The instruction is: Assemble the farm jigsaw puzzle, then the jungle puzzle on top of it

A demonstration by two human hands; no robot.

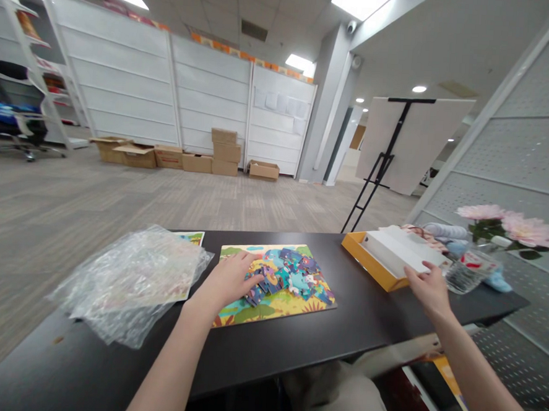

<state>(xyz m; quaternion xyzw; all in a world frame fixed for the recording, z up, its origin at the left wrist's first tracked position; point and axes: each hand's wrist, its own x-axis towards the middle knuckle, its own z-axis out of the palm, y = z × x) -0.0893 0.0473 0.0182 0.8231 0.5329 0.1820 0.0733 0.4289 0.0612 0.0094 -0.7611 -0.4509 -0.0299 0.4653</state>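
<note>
My left hand [233, 276] lies over a heap of loose jigsaw puzzle pieces [298, 278], fingers stretched out and thumb apart. The dark blue, teal and purple pieces lie on a colourful puzzle board [263, 311] with a yellow and green picture. At the right, my right hand [430, 290] has its thumb and fingers at the near end of a white box insert [387, 253]. This insert sits tilted in a shallow yellow box [362, 255]. The fingers appear to grip its edge, partly hiding the contact.
Clear plastic wrapping [130, 277] covers another printed board on the left of the black table [313, 338]. Pink flowers [524, 227] and a clear container [470, 273] stand at the right. Beyond are a black easel [384, 156] and cardboard boxes [224, 153] along white panels.
</note>
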